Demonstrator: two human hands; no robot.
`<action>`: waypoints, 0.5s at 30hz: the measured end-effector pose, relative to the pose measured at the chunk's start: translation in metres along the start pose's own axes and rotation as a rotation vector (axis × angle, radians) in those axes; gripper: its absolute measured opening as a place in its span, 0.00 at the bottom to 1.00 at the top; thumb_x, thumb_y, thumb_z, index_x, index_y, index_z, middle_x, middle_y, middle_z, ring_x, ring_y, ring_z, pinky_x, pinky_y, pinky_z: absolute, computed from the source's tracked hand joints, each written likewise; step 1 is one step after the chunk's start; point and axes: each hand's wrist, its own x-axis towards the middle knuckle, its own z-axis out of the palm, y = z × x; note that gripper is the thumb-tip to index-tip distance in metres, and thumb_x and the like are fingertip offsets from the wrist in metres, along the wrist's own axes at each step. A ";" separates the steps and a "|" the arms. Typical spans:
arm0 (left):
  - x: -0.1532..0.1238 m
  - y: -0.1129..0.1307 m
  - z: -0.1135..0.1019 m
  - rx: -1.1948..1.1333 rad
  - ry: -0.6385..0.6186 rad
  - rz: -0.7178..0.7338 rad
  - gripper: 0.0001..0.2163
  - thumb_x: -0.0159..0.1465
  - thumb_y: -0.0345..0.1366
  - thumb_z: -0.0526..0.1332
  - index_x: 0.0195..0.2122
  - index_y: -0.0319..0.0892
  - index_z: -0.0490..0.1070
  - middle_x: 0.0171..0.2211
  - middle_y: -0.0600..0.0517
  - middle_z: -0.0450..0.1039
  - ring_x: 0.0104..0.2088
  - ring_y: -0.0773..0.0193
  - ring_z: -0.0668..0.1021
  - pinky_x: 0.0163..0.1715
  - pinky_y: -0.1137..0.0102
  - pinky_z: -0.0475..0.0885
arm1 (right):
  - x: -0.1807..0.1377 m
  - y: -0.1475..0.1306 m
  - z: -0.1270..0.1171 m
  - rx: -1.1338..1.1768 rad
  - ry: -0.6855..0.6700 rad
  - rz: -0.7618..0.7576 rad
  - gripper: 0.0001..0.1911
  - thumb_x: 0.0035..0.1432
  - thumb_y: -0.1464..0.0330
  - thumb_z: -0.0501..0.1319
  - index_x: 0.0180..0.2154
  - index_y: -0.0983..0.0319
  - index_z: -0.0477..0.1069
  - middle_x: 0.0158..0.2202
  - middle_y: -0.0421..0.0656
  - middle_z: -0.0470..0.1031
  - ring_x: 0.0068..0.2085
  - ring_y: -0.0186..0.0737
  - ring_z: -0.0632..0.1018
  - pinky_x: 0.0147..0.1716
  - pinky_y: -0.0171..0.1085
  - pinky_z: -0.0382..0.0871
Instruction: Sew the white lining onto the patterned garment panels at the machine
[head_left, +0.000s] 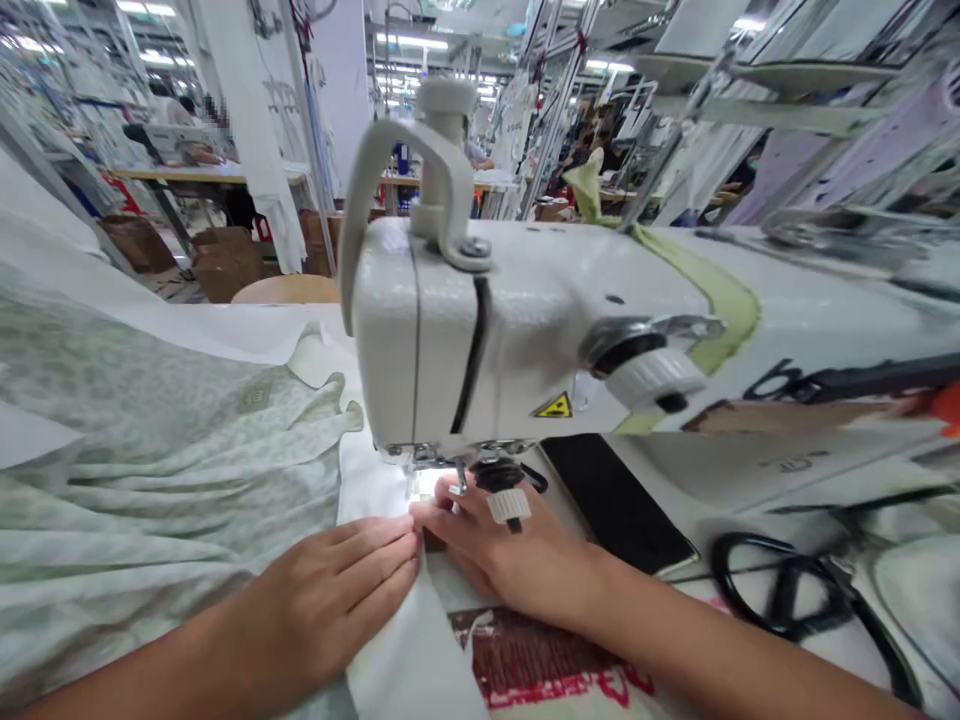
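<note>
A white industrial sewing machine head (480, 340) fills the middle of the view, with its presser foot (450, 470) down on a white fabric strip (405, 640). My left hand (337, 600) lies flat on that strip, fingertips close to the foot. My right hand (510, 550) rests on the cloth from the other side, fingers spread beside the needle area, behind a white knob (508, 506). Neither hand grips anything. To the left, a pale green patterned fabric (150, 500) lies in folds against the strip. The needle itself is hidden by the machine and my fingers.
Black-handled scissors (780, 590) and a black phone (615, 505) lie right of my right hand. A red-printed sheet (540, 660) lies under my right wrist. Green cloth (720, 300) drapes behind the machine. Cardboard boxes (232, 262) and co-workers at tables stand beyond.
</note>
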 end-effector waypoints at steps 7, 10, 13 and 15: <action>0.005 0.006 -0.007 -0.022 -0.089 -0.040 0.12 0.67 0.28 0.49 0.44 0.28 0.70 0.42 0.39 0.74 0.45 0.53 0.75 0.43 0.61 0.75 | -0.002 -0.002 -0.004 0.107 -0.035 0.076 0.14 0.62 0.72 0.51 0.45 0.62 0.72 0.38 0.48 0.73 0.35 0.41 0.73 0.34 0.39 0.65; 0.008 0.010 -0.010 -0.077 -0.026 -0.132 0.11 0.66 0.26 0.49 0.41 0.32 0.71 0.41 0.43 0.74 0.41 0.57 0.77 0.37 0.63 0.76 | -0.004 -0.019 -0.024 0.538 -0.129 0.253 0.14 0.63 0.66 0.51 0.39 0.65 0.73 0.36 0.48 0.72 0.38 0.41 0.72 0.38 0.40 0.66; 0.010 0.010 -0.023 -0.107 -0.001 -0.251 0.12 0.66 0.25 0.48 0.40 0.35 0.71 0.43 0.47 0.74 0.42 0.60 0.77 0.39 0.66 0.75 | -0.007 -0.043 -0.048 1.085 -0.383 0.519 0.17 0.61 0.58 0.55 0.30 0.66 0.71 0.30 0.44 0.70 0.32 0.37 0.70 0.31 0.35 0.65; 0.002 0.010 -0.038 -0.058 -0.136 -0.302 0.09 0.66 0.30 0.53 0.42 0.36 0.70 0.43 0.47 0.73 0.41 0.59 0.77 0.38 0.66 0.75 | -0.013 -0.058 -0.060 1.466 -0.507 0.657 0.17 0.56 0.57 0.60 0.31 0.66 0.70 0.29 0.42 0.71 0.29 0.34 0.70 0.28 0.32 0.64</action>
